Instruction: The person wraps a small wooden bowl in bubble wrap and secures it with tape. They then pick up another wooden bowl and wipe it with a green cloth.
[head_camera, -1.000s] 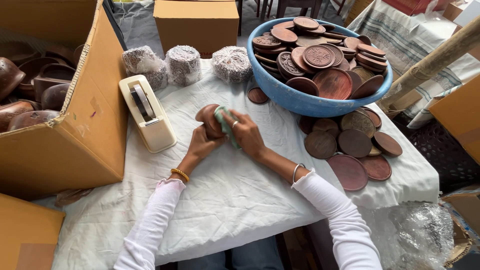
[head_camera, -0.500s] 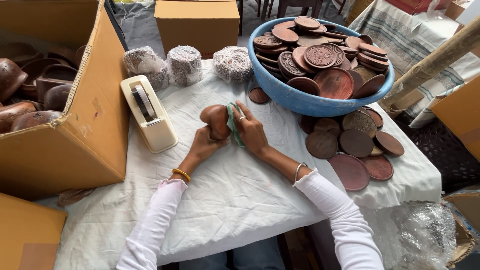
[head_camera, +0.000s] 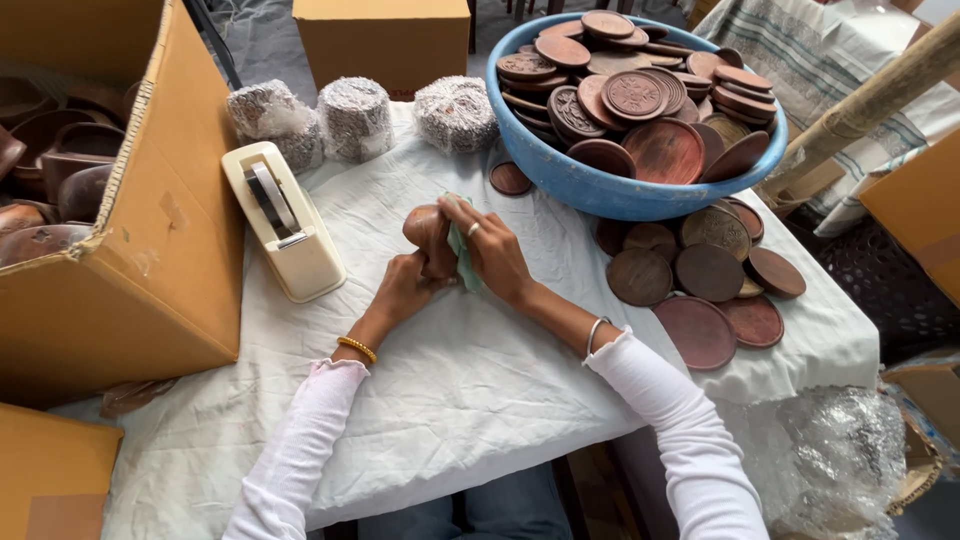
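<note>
While your left hand (head_camera: 405, 285) grips brown wooden piece (head_camera: 425, 228) from below, lifted above white cloth (head_camera: 450, 380), your right hand (head_camera: 492, 255) presses green pad (head_camera: 460, 255) flat against its side. Tape dispenser (head_camera: 283, 232) close at left; blue bowl (head_camera: 590, 185) of wooden discs within right reach.

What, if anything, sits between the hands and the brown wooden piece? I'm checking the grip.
Only a pale green cloth, pressed by the right hand against the small brown wooden piece. The left hand holds the piece directly from below, with nothing visible between.
</note>
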